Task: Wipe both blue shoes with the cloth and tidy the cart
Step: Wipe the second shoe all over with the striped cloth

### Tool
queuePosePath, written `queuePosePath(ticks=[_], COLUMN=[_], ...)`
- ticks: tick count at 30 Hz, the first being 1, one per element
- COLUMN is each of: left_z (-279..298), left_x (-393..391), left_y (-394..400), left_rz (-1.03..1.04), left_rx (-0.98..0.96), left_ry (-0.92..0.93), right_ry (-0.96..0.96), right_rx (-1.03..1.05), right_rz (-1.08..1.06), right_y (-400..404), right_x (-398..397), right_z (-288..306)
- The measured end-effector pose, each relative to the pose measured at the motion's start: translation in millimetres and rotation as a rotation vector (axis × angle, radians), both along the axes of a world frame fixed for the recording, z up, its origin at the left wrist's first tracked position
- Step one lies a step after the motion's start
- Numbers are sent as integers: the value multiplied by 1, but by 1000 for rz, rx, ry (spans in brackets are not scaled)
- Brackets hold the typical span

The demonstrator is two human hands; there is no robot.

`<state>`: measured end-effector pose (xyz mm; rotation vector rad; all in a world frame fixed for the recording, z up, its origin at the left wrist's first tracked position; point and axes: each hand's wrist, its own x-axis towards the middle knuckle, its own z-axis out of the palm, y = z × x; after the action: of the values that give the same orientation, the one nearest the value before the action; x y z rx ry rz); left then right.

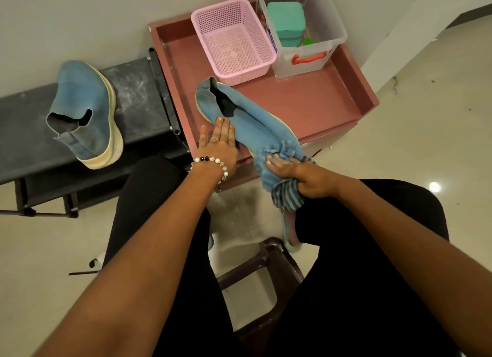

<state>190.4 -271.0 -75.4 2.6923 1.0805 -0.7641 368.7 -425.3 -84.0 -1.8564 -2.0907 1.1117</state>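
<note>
Step in hand: wiping the first blue shoe (250, 122), lying on its side on the pink cart (319, 103). My left hand (217, 143) is pressing it with flat, spread fingers; my right hand (298, 175) is gripping the bunched cloth (277, 167) against the toe. Second blue shoe (85, 111) is waiting on the black bench (138, 90). Next, I judge: turning this shoe, then swapping.
</note>
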Motion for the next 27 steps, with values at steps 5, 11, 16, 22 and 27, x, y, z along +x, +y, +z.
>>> queuePosePath(ticks=[5, 11, 16, 22, 27], left_z=[2, 1, 2, 3, 4], left_x=[2, 1, 0, 0, 4], left_y=[1, 6, 9, 6, 0], left_rz=[-30, -61, -67, -58, 2], left_rx=[-11, -8, 10, 19, 12], left_ry=[-28, -31, -33, -15, -44], right_ry=[-146, -114, 45, 60, 154], right_rx=[7, 19, 86, 121, 19], right_rz=[1, -75, -241, -207, -227], right_y=[-2, 61, 115, 101, 52], right_x=[-12, -27, -26, -28, -20], right_z=[-3, -11, -15, -30, -9])
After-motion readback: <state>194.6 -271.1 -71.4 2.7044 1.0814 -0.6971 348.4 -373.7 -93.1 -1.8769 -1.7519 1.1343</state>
